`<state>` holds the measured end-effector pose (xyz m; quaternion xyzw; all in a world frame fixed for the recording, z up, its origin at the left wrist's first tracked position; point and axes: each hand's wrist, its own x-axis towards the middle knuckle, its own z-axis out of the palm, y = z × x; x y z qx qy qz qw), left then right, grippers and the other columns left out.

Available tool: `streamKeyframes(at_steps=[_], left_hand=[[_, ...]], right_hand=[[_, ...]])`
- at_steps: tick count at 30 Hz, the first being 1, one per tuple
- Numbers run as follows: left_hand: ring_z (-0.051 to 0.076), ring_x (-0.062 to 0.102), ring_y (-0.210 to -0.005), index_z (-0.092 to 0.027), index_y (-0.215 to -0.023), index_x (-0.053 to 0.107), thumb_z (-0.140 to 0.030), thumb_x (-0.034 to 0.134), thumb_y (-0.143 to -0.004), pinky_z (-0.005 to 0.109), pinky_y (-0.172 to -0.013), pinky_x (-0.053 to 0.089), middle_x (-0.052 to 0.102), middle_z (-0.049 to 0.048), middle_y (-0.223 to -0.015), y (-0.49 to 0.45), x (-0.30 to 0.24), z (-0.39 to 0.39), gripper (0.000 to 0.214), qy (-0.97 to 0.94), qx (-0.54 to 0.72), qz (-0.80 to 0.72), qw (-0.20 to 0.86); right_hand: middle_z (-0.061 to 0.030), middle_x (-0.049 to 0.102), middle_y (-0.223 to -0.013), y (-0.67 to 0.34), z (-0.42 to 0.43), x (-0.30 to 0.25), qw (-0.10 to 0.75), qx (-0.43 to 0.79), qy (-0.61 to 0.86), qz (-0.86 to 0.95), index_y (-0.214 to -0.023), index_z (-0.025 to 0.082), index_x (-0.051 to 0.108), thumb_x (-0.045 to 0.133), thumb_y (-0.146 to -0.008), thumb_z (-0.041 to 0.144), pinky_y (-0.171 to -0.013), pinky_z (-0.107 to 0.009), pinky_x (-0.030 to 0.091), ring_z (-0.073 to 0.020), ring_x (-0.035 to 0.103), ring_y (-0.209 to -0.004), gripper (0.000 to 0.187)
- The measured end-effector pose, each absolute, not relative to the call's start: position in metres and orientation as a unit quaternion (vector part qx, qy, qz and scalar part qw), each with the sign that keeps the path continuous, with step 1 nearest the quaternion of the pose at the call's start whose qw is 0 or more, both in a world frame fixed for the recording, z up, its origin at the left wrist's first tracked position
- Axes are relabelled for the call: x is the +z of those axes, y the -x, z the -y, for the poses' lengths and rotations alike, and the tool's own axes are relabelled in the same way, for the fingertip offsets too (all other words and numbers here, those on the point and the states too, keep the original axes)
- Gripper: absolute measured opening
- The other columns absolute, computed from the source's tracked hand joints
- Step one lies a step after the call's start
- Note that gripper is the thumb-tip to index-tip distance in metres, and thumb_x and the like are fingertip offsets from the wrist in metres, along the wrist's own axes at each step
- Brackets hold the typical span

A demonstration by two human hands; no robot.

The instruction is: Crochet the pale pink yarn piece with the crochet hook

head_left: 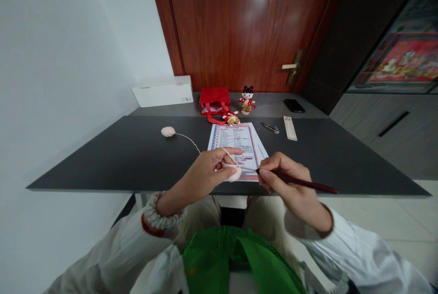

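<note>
Between the thumb and fingers of my left hand [208,168] is a small pale pink crochet piece [234,175]. Yarn [186,138] runs from a pale pink ball [168,132] on the left of the table to that hand and passes over its raised index finger. My right hand [287,177] grips a crochet hook [308,183] with a dark reddish-brown handle, pencil-fashion. The hook's thin metal shaft points left and meets the crochet piece; its very tip is too small to make out. Printed pattern sheets [231,141] lie beneath and beyond my hands.
On the dark table [137,161] are a red bag [214,97], a crocheted body piece [232,118], a standing crocheted doll [247,100], small scissors [270,128], a pale flat strip [290,128] and a black phone [294,105]. A white box [164,91] stands by the wall.
</note>
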<state>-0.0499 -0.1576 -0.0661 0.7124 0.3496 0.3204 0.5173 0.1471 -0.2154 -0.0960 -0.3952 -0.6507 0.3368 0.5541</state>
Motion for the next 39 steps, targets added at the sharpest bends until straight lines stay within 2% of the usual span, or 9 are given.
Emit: streamKeyframes(at_steps=[7,14,19,21,24,26,30,31,39], left_hand=[[0.025,0.060,-0.108,-0.017,-0.069,0.063,-0.019,0.065,-0.076,0.038,-0.094,0.043,0.066,0.0102,-0.120,0.045,-0.067,0.165,0.007,-0.699,0.386,-0.362,0.481],[0.024,0.058,-0.113,-0.019,-0.073,0.065,-0.018,0.061,-0.079,0.034,-0.093,0.043,0.064,0.0081,-0.124,0.039,-0.060,0.173,0.008,-0.715,0.396,-0.360,0.449],[0.025,0.056,-0.112,-0.015,-0.066,0.064,-0.015,0.067,-0.073,0.034,-0.096,0.037,0.064,0.0105,-0.118,0.041,-0.067,0.167,0.008,-0.640,0.366,-0.342,0.583],[0.023,0.058,-0.104,-0.015,-0.076,0.067,-0.016,0.069,-0.072,0.034,-0.093,0.037,0.067,0.0084,-0.103,0.042,-0.073,0.164,0.004,-0.593,0.351,-0.323,0.649],[0.017,0.059,-0.086,-0.017,-0.104,0.065,-0.013,0.071,-0.070,0.032,-0.084,0.039,0.066,0.0033,-0.087,0.042,-0.077,0.162,0.035,-0.510,0.325,-0.305,0.736],[0.015,0.058,-0.080,-0.017,-0.110,0.063,-0.012,0.071,-0.069,0.031,-0.080,0.039,0.064,0.0015,-0.082,0.041,-0.076,0.162,0.042,-0.482,0.319,-0.300,0.759],[0.019,0.056,-0.098,-0.014,-0.073,0.066,-0.013,0.069,-0.070,0.031,-0.088,0.038,0.065,0.0060,-0.096,0.039,-0.073,0.161,0.005,-0.536,0.361,-0.315,0.695],[0.021,0.054,-0.104,-0.014,-0.067,0.064,-0.013,0.068,-0.070,0.032,-0.091,0.037,0.065,0.0071,-0.102,0.039,-0.073,0.161,0.005,-0.554,0.369,-0.318,0.675],[0.025,0.050,-0.119,-0.015,-0.064,0.063,-0.017,0.067,-0.074,0.034,-0.100,0.033,0.060,0.0098,-0.125,0.040,-0.068,0.162,0.011,-0.623,0.381,-0.337,0.594]], right_hand=[[0.0027,0.055,-0.063,-0.126,0.226,-0.087,0.534,0.142,0.421,0.720,-0.078,0.021,0.051,0.053,-0.087,0.016,-0.050,-0.023,0.039,-0.0106,0.049,-0.052,0.011],[-0.0026,0.056,-0.072,-0.120,0.210,-0.095,0.501,0.004,0.340,0.796,-0.089,0.019,0.049,0.047,-0.088,0.005,-0.058,-0.025,0.045,-0.0142,0.054,-0.064,0.015],[-0.0091,0.061,-0.080,-0.138,0.199,-0.101,0.405,-0.122,0.253,0.870,-0.101,0.015,0.053,0.045,-0.089,0.006,-0.057,-0.029,0.044,-0.0177,0.053,-0.068,0.017],[-0.0088,0.061,-0.079,-0.145,0.197,-0.100,0.375,-0.146,0.238,0.884,-0.101,0.015,0.053,0.045,-0.091,0.007,-0.054,-0.028,0.042,-0.0172,0.052,-0.066,0.016],[-0.0064,0.061,-0.074,-0.149,0.196,-0.097,0.367,-0.176,0.217,0.887,-0.097,0.017,0.053,0.045,-0.091,0.007,-0.052,-0.028,0.041,-0.0162,0.051,-0.063,0.015],[-0.0055,0.061,-0.071,-0.147,0.195,-0.097,0.371,-0.207,0.209,0.881,-0.095,0.017,0.053,0.045,-0.091,0.006,-0.052,-0.028,0.042,-0.0161,0.050,-0.062,0.015],[-0.0073,0.061,-0.072,-0.142,0.195,-0.105,0.368,-0.262,0.241,0.859,-0.091,0.015,0.055,0.050,-0.088,0.004,-0.053,-0.029,0.043,-0.0166,0.050,-0.063,0.012],[-0.0079,0.062,-0.073,-0.141,0.195,-0.107,0.367,-0.264,0.251,0.856,-0.092,0.014,0.055,0.051,-0.087,0.004,-0.053,-0.029,0.044,-0.0169,0.051,-0.064,0.012],[-0.0045,0.056,-0.067,-0.132,0.200,-0.103,0.423,-0.196,0.276,0.840,-0.090,0.017,0.050,0.050,-0.085,0.001,-0.050,-0.027,0.041,-0.0162,0.048,-0.061,0.017]])
